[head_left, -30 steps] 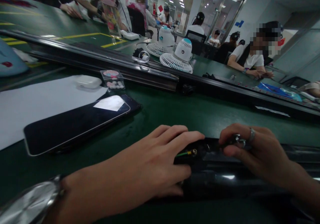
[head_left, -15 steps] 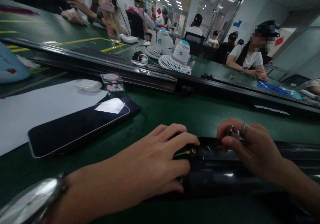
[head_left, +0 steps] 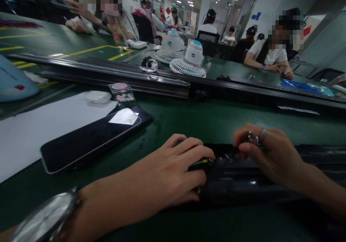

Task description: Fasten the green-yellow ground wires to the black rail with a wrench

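A long, glossy black bar (head_left: 243, 186) lies across the green table in front of me. My left hand (head_left: 173, 173) is curled over its left end, fingers gripping it from above. Between those fingers a green-yellow wire (head_left: 198, 162) shows, with a small metal terminal at its end. Over the top of the bar, my right hand (head_left: 273, 153) pinches thumb and index finger together. Whatever sits in that pinch is too small and dark to make out. Part of the bar's left end is hidden beneath my left hand.
Left of my hands lie a phone (head_left: 89, 144), white paper (head_left: 24, 141), an earbud case (head_left: 97, 97) and a small clear box (head_left: 121, 93). Black rails (head_left: 135, 80) cross the table beyond. Behind them stand two white fans (head_left: 189, 60); several people sit farther off.
The view has shifted slightly, so the phone appears a little farther right. My left index finger now covers more of the wire's terminal. The right hand keeps its pinch over the bar.
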`<state>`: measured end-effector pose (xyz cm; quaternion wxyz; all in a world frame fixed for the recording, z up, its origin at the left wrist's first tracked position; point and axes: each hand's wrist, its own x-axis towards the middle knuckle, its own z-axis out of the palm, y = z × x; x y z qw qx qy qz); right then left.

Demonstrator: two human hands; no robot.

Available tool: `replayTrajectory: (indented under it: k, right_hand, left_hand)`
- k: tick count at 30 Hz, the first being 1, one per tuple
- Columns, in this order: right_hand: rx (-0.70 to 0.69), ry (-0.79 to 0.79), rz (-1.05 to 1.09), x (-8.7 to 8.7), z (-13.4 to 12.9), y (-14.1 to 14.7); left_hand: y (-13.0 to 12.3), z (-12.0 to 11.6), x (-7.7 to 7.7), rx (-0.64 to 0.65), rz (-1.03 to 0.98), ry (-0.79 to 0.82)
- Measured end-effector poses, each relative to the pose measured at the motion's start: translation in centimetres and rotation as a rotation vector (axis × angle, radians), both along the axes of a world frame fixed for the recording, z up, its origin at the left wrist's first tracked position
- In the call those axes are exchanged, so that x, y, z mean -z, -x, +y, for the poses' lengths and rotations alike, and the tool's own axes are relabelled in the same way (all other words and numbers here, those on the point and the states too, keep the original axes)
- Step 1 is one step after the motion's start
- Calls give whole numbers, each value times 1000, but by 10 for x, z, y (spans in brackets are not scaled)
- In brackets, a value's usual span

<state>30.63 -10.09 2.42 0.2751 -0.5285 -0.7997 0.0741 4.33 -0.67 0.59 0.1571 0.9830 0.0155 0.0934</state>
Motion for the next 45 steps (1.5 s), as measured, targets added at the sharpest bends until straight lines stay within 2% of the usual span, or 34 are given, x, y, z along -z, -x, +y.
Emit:
replayTrajectory:
  k: [3, 9, 14, 20, 25, 28, 33, 39, 42, 45]
  right_hand:
    - [-6, -7, -8, 2, 0, 0]
    - [-2, 10, 16, 7, -1, -1]
    - [4, 12, 54, 7, 1, 1]
    - [-22, 28, 65, 8, 3, 1]
    - [-36, 12, 76, 9, 3, 3]
    - [-49, 11, 81, 8, 4, 4]
    - [-57, -23, 53, 7, 6, 6]
    - [-61, -56, 37, 8, 8, 7]
    - [-32, -32, 27, 9, 10, 6]
    - [-6, 1, 7, 9, 10, 6]
  left_hand:
    - [-1, -1, -2, 13, 43, -9]
    - [0, 3, -5, 38, 52, 112]
    - [-2, 2, -1, 34, 9, 14]
    - [0, 4, -2, 59, 10, 65]
    - [-1, 4, -2, 23, -17, -17]
    - [-3, 2, -6, 17, -25, -53]
    - [-3, 1, -14, 30, 54, 2]
    - [-3, 4, -13, -8, 55, -35]
    - [-8, 3, -14, 10, 61, -86]
    - [-11, 4, -19, 23, 97, -40]
